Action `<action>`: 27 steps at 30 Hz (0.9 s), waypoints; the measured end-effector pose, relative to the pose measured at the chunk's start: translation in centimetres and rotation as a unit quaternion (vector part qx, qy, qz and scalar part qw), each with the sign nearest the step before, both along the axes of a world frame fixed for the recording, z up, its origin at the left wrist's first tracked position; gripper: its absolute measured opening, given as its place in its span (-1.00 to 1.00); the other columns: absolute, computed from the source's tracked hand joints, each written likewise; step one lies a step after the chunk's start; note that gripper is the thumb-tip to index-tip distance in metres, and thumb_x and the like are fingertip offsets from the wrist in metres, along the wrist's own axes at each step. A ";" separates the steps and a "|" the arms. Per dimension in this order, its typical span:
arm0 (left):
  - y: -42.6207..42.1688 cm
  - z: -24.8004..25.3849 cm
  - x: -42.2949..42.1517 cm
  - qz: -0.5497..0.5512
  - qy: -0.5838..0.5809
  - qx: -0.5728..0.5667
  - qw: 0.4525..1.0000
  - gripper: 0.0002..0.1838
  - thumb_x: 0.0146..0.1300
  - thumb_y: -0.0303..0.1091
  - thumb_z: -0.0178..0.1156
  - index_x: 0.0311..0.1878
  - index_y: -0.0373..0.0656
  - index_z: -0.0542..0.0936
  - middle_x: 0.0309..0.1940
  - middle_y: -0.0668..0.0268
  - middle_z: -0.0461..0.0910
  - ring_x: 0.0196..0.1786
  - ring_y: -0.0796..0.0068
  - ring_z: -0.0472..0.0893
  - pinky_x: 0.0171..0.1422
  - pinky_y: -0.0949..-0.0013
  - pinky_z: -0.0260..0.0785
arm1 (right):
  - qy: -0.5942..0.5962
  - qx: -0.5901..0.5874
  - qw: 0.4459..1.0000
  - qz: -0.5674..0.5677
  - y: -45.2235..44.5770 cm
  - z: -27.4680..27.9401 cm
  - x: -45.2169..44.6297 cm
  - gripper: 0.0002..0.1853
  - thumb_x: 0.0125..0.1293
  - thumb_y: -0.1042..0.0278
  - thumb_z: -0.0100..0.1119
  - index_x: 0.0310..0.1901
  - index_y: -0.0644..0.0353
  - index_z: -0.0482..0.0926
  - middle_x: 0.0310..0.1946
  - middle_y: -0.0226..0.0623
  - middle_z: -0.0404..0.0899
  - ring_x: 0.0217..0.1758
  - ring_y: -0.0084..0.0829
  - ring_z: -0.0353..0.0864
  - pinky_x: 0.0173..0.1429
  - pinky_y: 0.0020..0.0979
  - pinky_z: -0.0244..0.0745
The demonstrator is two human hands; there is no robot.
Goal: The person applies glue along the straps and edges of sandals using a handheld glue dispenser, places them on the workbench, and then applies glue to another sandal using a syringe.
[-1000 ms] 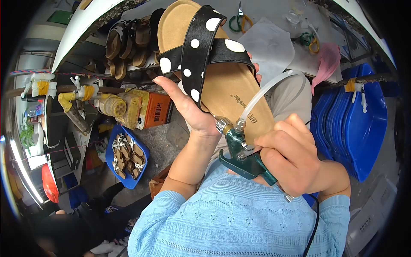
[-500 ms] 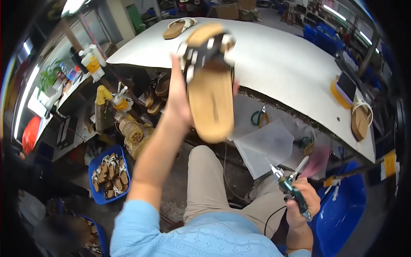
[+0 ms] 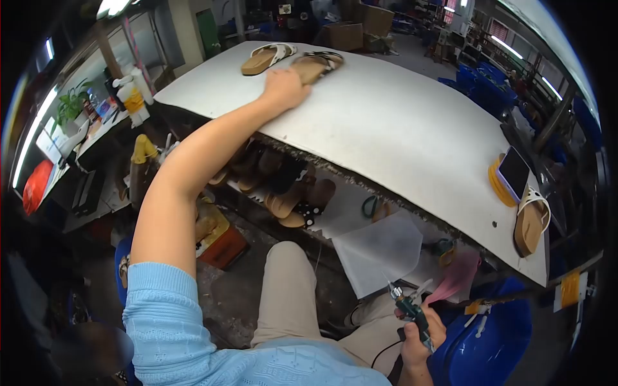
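Observation:
At the far left of the white tabletop (image 3: 399, 122), my left hand (image 3: 285, 89) is closed on the heel end of a sandal (image 3: 311, 68) with a tan footbed and black-and-white straps. The sandal rests on the surface or just above it; I cannot tell which. Right beside it lies another sandal (image 3: 259, 61) with a pale strap. Low on the right, my right hand (image 3: 421, 331) grips a green hand tool (image 3: 412, 310) with a slim metal nozzle and a dark cord, held over my lap.
A phone (image 3: 514, 168) leans by a roll of yellow tape (image 3: 497, 180) near the right edge, beside a white-strapped sandal (image 3: 529, 230). Under the table are scissors (image 3: 369, 207), a translucent sheet (image 3: 380, 251) and several sandals (image 3: 286, 202). A blue chair (image 3: 496, 341) stands at right.
My left hand has taken the sandal from in front of me away to the far left tabletop, beside the other sandal. My right hand still holds the green tool. The view has shifted.

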State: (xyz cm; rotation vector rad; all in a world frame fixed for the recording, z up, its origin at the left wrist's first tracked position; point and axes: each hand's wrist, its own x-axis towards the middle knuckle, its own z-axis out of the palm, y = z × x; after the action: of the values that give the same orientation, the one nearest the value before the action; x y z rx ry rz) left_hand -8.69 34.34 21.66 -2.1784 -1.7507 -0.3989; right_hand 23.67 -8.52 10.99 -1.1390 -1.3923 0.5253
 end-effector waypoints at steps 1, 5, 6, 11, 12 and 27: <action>2.5 -0.1 -0.6 0.048 0.014 0.022 0.998 -0.33 0.26 0.06 0.12 0.07 -0.49 0.54 -0.01 -0.19 0.62 0.14 -0.09 0.56 0.30 -0.08 0.20 | 0.005 -0.001 1.000 0.003 0.1 -0.3 0.4 -0.66 0.19 0.25 0.47 -0.34 0.43 0.63 -0.37 -0.13 0.69 -0.36 -0.39 0.63 -0.26 -0.44 0.47; 11.4 -1.3 -5.0 0.092 0.038 0.041 0.994 -0.21 0.23 0.34 0.15 0.14 -0.28 0.64 0.07 -0.03 0.66 0.19 -0.12 0.58 0.37 -0.09 0.28 | 0.027 -0.007 0.999 -0.031 0.9 -1.8 1.1 -0.66 0.23 0.25 0.42 -0.32 0.46 0.63 -0.37 -0.13 0.70 -0.36 -0.40 0.63 -0.24 -0.44 0.49; 11.8 -0.6 -5.1 0.109 0.049 0.013 0.993 -0.21 0.23 0.41 0.12 0.09 -0.21 0.69 0.07 0.02 0.67 0.18 -0.05 0.61 0.32 -0.07 0.35 | 0.003 -0.009 0.999 -0.043 0.8 -2.4 1.4 -0.62 0.25 0.21 0.40 -0.32 0.49 0.61 -0.37 -0.11 0.70 -0.35 -0.39 0.64 -0.24 -0.43 0.50; 1.6 4.4 -2.8 -0.062 -0.132 0.138 0.980 -0.40 0.26 0.19 0.25 0.04 -0.20 0.70 -0.06 0.09 0.72 0.00 0.23 0.69 0.13 0.25 0.48 | 0.075 -0.039 0.994 -0.072 2.2 -4.7 1.0 -0.54 0.26 0.12 0.37 -0.33 0.51 0.57 -0.39 -0.04 0.69 -0.35 -0.32 0.67 -0.24 -0.40 0.54; -1.7 4.5 -2.9 -0.127 -0.212 0.210 0.946 -0.52 0.29 0.04 0.30 0.03 -0.19 0.70 -0.11 0.13 0.73 -0.07 0.35 0.70 0.07 0.33 0.49 | 0.075 -0.040 0.994 -0.071 2.6 -4.8 0.8 -0.55 0.26 0.13 0.37 -0.34 0.51 0.56 -0.39 -0.03 0.69 -0.35 -0.31 0.67 -0.24 -0.40 0.54; 5.5 -26.2 -23.6 0.170 -0.174 -0.120 0.963 0.12 -0.06 0.36 0.36 0.45 -0.21 0.26 0.25 -0.14 0.49 0.28 -0.08 0.52 0.32 0.04 0.43 | 0.057 -0.059 0.997 0.001 4.3 -3.8 -3.2 -0.57 0.29 0.14 0.33 -0.34 0.49 0.58 -0.36 -0.03 0.69 -0.33 -0.32 0.67 -0.21 -0.39 0.55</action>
State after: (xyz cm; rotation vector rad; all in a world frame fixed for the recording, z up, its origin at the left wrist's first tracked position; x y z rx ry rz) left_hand -32.30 39.87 -4.57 -1.9869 -2.4305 -0.5296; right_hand 20.50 -4.19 7.24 -1.1844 -1.2765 0.6712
